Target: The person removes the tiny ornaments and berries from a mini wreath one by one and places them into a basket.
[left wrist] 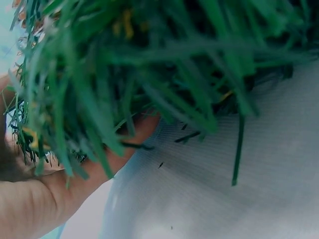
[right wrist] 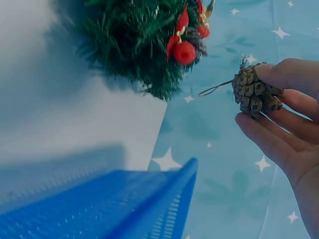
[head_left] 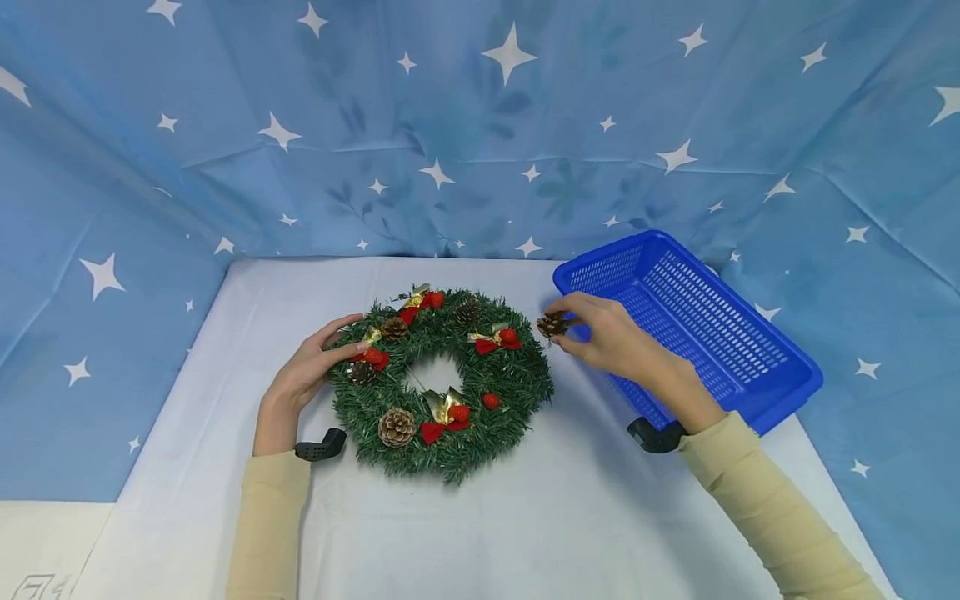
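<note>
A green wreath (head_left: 517, 392) with red-and-gold bows, red berries and pinecones lies on the white-covered table. At its left side, my left hand (head_left: 303, 371) grips the rim, the thumb across the top near a bow. The left wrist view shows this hand (left wrist: 75, 186) partly hidden behind green strands (left wrist: 164, 64). My right hand (head_left: 611, 333) pinches a brown pinecone (head_left: 552, 324) just off the wreath's right edge. Seen from the right wrist, the pinecone (right wrist: 251, 92) sits between thumb and fingertips, a thin wire loop (right wrist: 215, 89) sticking out from its end.
A blue perforated basket (head_left: 720, 333) stands at the right, slanted, partly behind my right forearm. A blue curtain (head_left: 450, 125) with white stars hangs behind the table and along both sides. The white cloth (head_left: 480, 533) spreads in front of the wreath.
</note>
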`<state>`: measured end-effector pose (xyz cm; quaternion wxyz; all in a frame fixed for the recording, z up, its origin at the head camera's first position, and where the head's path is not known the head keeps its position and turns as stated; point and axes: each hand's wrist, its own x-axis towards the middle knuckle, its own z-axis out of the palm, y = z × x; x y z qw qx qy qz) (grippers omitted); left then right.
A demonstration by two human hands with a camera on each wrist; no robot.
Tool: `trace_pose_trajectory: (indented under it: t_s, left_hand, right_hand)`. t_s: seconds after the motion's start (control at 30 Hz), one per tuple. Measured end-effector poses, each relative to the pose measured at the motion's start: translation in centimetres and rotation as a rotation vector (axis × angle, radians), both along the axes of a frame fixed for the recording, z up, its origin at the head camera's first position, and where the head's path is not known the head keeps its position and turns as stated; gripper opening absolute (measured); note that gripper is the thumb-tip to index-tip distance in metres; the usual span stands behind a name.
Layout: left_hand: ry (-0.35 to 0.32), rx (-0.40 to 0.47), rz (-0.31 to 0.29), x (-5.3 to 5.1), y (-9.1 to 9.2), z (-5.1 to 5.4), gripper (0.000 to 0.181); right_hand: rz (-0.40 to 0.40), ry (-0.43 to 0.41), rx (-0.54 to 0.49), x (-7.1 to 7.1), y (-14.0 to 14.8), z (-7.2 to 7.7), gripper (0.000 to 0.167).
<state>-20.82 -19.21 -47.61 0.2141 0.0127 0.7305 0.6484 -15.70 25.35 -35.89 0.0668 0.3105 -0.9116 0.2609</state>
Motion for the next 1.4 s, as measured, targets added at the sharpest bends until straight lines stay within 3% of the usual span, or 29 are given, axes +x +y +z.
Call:
trace_pose_trajectory:
  t_s: [0.37,0.67,0.87,1.03,1.4]
  left_hand:
    - [-0.002,-0.007,-0.003,-0.1,0.0,-0.1,0.076]
    - [-0.002,-0.017,-0.005,-0.2,0.0,-0.2,0.074]
    - [0.006,-0.015,-0.005,-0.2,-0.1,-0.2,0.075]
    - [0.011,-0.012,-0.003,-0.1,-0.2,-0.2,0.075]
    - [0.008,-0.014,-0.005,-0.1,-0.1,-0.2,0.074]
  right_hand:
    - [-0.084,-0.097,0.017,-1.8,2.4,1.4,0.037]
    - [-0.174,-0.159,0.026,-3.5,4.5,1.7,0.036]
    - [-0.230,-0.157,0.044,-4.6,5.9,1.5,0.036]
    - [-0.254,-0.202,0.039,-5.7,6.7,0.8,0.036]
    - [-0.266,-0.233,0.108,-8.2,8.2,-2.8,0.032]
